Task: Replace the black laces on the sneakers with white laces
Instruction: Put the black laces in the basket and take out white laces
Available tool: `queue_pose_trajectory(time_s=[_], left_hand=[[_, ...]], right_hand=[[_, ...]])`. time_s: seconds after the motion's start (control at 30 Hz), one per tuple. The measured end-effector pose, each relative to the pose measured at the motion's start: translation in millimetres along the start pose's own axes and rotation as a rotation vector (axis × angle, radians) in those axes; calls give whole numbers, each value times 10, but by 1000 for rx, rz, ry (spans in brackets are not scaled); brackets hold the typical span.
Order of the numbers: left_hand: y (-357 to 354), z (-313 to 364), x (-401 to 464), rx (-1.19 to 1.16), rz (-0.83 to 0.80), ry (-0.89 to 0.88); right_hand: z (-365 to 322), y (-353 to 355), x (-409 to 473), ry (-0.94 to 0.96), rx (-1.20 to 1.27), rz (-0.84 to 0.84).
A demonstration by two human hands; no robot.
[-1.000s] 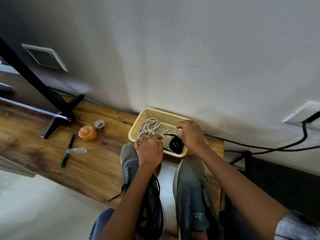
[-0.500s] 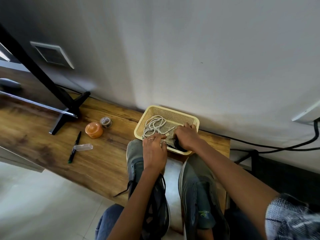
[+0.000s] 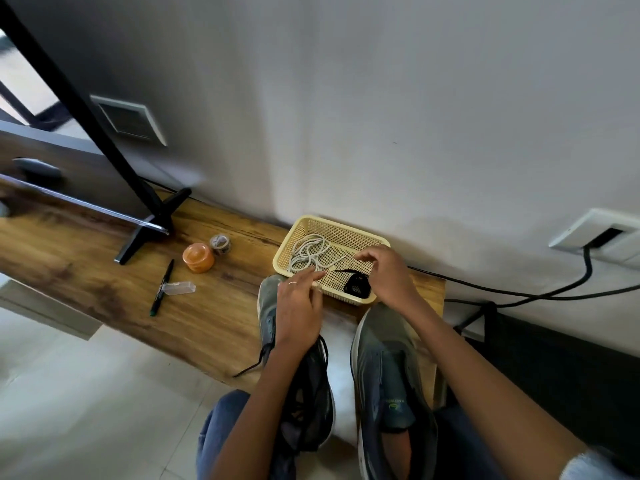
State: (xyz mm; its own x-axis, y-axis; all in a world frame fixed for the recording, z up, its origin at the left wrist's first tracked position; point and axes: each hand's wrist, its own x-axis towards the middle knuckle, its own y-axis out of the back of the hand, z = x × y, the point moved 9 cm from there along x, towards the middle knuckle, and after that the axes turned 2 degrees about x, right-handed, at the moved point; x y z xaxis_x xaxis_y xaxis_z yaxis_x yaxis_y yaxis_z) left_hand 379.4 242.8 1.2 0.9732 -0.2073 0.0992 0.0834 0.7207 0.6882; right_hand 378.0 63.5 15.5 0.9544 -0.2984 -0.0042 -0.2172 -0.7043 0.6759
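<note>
Nearest: two grey sneakers on the wooden bench, toes toward the wall. Left sneaker (image 3: 304, 386) carries black laces (image 3: 313, 382), loosened, one end trailing over the bench edge. Right sneaker (image 3: 388, 372) shows no lace; judged already stripped.

Hands, above the sneaker toes. Left hand (image 3: 298, 306): fingers extended, relaxed, tips at the near rim of the basket, touching or just over the white laces; nothing pinched. Right hand (image 3: 384, 271): fingers loosely curled above the basket floor; whether it holds anything cannot be told.

Step in hand, judged: fetching a white lace for the bare right sneaker. The next move calls for singling out one lace end from the tangle and lifting it free without dragging the rest.

Container: yellow mesh basket (image 3: 349, 226), against the wall. Contents: white laces (image 3: 308, 252), loosely coiled, left half; a coiled black lace (image 3: 356, 287), near right corner.

Further left on the bench (image 3: 104, 282): pen (image 3: 162, 289), clear cap, orange jar (image 3: 198, 257), tape roll.
</note>
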Motion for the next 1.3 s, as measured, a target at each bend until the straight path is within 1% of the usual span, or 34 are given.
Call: queue_pose_trajectory(time_s=[0.13, 0.2, 0.33, 0.43, 0.6, 0.7, 0.8, 0.87, 0.97, 1.03, 1.2, 1.3], left_hand=[[255, -99, -386, -57, 67, 29], [332, -163, -597, -46, 83, 60], [531, -257, -1031, -47, 140, 149], [598, -317, -1256, -71, 143, 201], [614, -347, -1495, -95, 83, 248], [538, -362, -1587, -75, 0, 245], [453, -359, -1664, -88, -88, 246], [424, -341, -1687, -83, -121, 234], [414, -328, -1693, -66, -137, 219], [398, -328, -1693, -51, -153, 219], [367, -326, -1703, -57, -162, 224], [395, -319, -1694, -78, -126, 245]], right_hand=[[-116, 127, -482, -24, 176, 53], [-184, 83, -713, -38, 211, 45], [-422, -175, -1169, -8, 185, -69], [-527, -417, -1367, 20, 135, -125], [-529, -605, -1462, -41, 31, -105], [-403, -740, -1470, -139, -51, -177], [-335, -812, -1549, -202, -22, -233], [-302, -799, -1607, -224, 12, -197], [-197, -713, -1662, -281, 29, -50], [-137, -697, -1678, -331, 72, 4], [-48, -714, -1694, -471, 218, 6], [-84, -641, -1708, -526, 380, 21]])
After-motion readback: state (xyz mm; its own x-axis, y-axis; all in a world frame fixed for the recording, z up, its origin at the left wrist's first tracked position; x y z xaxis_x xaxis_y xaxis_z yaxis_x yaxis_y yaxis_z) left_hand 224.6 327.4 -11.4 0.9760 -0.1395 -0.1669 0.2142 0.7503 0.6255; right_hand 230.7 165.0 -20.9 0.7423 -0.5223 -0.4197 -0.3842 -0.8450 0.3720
